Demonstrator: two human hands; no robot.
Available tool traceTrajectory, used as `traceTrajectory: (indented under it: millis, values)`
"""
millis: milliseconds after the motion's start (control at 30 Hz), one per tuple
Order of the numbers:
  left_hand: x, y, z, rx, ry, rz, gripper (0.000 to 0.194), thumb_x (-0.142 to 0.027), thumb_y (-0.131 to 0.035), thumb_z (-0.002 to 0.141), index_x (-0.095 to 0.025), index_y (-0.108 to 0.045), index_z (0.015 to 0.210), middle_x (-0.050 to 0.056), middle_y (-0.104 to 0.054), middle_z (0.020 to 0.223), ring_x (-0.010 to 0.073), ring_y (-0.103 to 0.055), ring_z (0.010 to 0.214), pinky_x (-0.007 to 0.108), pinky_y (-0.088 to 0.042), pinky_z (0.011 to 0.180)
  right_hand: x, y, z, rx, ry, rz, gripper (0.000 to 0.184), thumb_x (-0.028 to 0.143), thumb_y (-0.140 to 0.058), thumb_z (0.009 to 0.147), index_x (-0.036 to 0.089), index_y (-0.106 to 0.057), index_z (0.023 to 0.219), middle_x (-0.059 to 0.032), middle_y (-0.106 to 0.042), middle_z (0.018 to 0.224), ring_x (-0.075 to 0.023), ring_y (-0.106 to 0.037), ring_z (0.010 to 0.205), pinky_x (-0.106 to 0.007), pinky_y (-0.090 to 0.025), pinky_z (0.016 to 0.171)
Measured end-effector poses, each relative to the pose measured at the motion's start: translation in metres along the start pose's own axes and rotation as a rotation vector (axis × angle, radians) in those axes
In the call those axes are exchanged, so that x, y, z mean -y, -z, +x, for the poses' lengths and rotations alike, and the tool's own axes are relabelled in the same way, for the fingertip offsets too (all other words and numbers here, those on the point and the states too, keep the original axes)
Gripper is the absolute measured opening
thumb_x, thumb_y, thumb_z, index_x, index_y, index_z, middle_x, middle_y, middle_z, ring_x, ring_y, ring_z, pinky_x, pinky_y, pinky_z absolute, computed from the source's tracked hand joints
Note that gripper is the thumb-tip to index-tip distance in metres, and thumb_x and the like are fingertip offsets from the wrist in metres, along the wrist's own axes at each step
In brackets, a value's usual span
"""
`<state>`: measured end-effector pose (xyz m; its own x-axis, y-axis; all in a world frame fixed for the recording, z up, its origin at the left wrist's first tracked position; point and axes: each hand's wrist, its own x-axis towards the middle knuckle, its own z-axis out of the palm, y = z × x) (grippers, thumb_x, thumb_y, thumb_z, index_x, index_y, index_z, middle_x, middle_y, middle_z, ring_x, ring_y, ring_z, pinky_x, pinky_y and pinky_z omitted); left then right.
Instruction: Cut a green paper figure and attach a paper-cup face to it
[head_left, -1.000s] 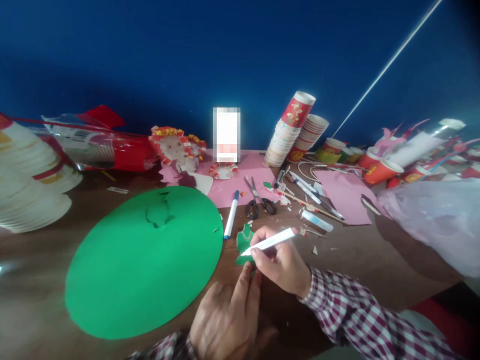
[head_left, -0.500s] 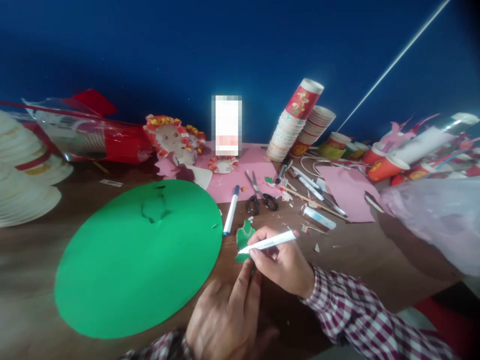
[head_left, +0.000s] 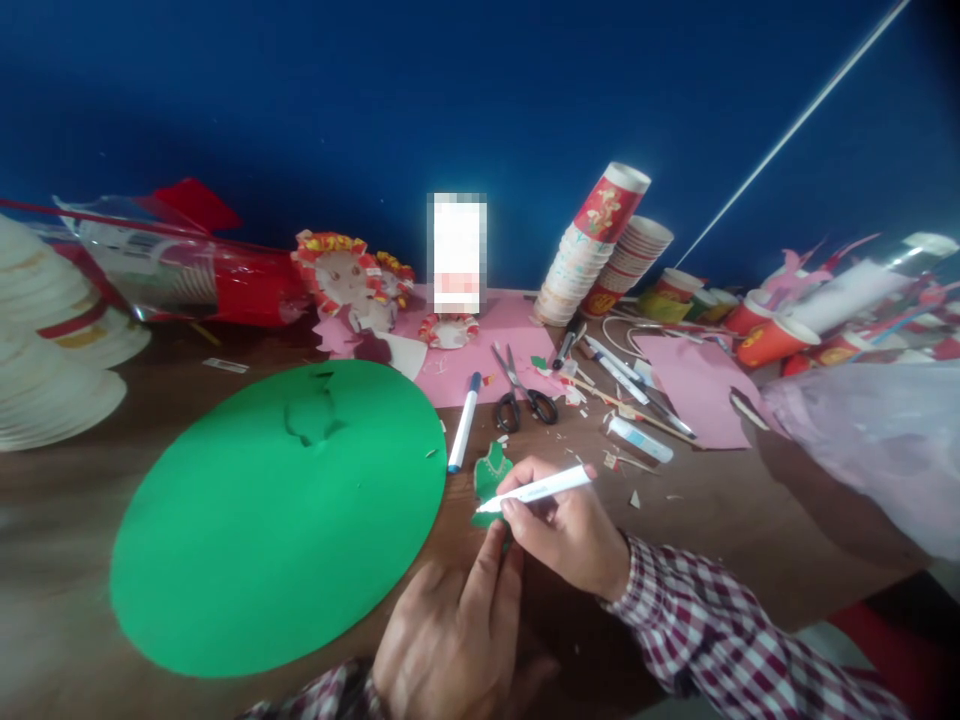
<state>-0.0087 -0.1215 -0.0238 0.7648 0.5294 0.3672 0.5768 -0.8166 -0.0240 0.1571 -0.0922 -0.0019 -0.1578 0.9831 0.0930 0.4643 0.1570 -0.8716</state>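
Observation:
A white marker [head_left: 551,487] with a pink end is pinched in my right hand [head_left: 577,535], its tip touching a small green paper cut-out [head_left: 491,470]. The cut-out has a curved neckline edged with white marks. My left hand [head_left: 450,640] lies with its fingers stretched out, fingertips against the cut-out's lower edge; part of that edge is hidden under my hands. Left of them is a large green oval sheet [head_left: 277,540] with a small hole cut near its top. A blue-capped marker [head_left: 465,422] rests between the sheet and the black-handled scissors [head_left: 517,390].
Pink paper [head_left: 495,350] lies at the back, with paper-plate crafts [head_left: 337,275] beside it. Stacked paper cups [head_left: 581,250] lean at the wall. Right are a glue tube [head_left: 640,437], paper scraps and a translucent plastic bag [head_left: 870,440]; left, paper bowls [head_left: 52,390].
The whole view has shifted very slightly. The marker tip stays on the green cut-out, a touch lower, and my left hand keeps its place.

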Motion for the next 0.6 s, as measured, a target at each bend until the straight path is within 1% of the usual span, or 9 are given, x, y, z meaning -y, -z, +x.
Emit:
traceTrajectory:
  millis: [133, 267, 400, 467, 533, 600]
  values:
    - [-0.0007, 0.0012, 0.0001, 0.007, -0.011, -0.002, 0.062, -0.054, -0.043, 0.081, -0.004, -0.062, 0.111, 0.023, -0.062, 0.11, 0.0242, -0.064, 0.063, 0.037, -0.051, 0.052, -0.0004, -0.0005, -0.001, 0.013, 0.004, -0.023, 0.003, 0.02, -0.055, 0.081, 0.018, -0.058, 0.081, 0.0021, -0.058, 0.059, -0.0086, -0.05, 0.046, -0.018, -0.038, 0.043]
    - [-0.0014, 0.0017, -0.0005, 0.034, -0.012, 0.012, 0.062, -0.054, -0.039, 0.083, -0.004, -0.061, 0.112, 0.023, -0.062, 0.111, 0.024, -0.064, 0.066, 0.037, -0.051, 0.054, -0.001, -0.0013, -0.0013, 0.014, 0.009, -0.035, 0.004, 0.02, -0.055, 0.081, 0.019, -0.058, 0.081, 0.0021, -0.059, 0.06, -0.009, -0.051, 0.047, -0.019, -0.039, 0.044]
    - [-0.0026, 0.0002, -0.0021, 0.001, 0.004, 0.001, 0.059, -0.054, -0.041, 0.082, -0.006, -0.063, 0.109, 0.021, -0.063, 0.11, 0.0243, -0.064, 0.068, 0.037, -0.052, 0.057, -0.0018, -0.0019, -0.0013, 0.012, -0.006, -0.047, 0.004, 0.02, -0.055, 0.081, 0.019, -0.059, 0.082, 0.0016, -0.06, 0.062, -0.0095, -0.052, 0.048, -0.019, -0.04, 0.046]
    - [-0.0032, -0.0001, -0.0021, -0.005, 0.015, -0.014, 0.058, -0.055, -0.044, 0.08, -0.007, -0.065, 0.106, 0.02, -0.064, 0.11, 0.0253, -0.065, 0.069, 0.038, -0.053, 0.057, -0.0022, -0.0016, -0.001, 0.009, -0.019, -0.037, 0.004, 0.021, -0.055, 0.081, 0.019, -0.058, 0.081, 0.0017, -0.059, 0.061, -0.0094, -0.051, 0.048, -0.019, -0.039, 0.045]
    - [-0.0032, 0.0002, -0.0012, 0.006, 0.025, -0.029, 0.058, -0.054, -0.045, 0.08, -0.006, -0.064, 0.107, 0.02, -0.063, 0.111, 0.0253, -0.065, 0.067, 0.037, -0.053, 0.055, -0.0027, -0.0004, -0.0003, -0.017, -0.036, -0.007, 0.004, 0.021, -0.055, 0.081, 0.019, -0.057, 0.079, 0.0019, -0.056, 0.058, -0.0091, -0.049, 0.046, -0.019, -0.037, 0.043]
    - [-0.0025, 0.0009, 0.0004, 0.017, 0.027, -0.033, 0.059, -0.053, -0.047, 0.079, -0.004, -0.063, 0.109, 0.021, -0.062, 0.112, 0.0249, -0.066, 0.067, 0.037, -0.053, 0.054, -0.0032, 0.0016, 0.0009, -0.071, -0.06, 0.054, 0.006, 0.022, -0.054, 0.081, 0.018, -0.056, 0.077, 0.0017, -0.055, 0.058, -0.0094, -0.048, 0.047, -0.02, -0.037, 0.044]
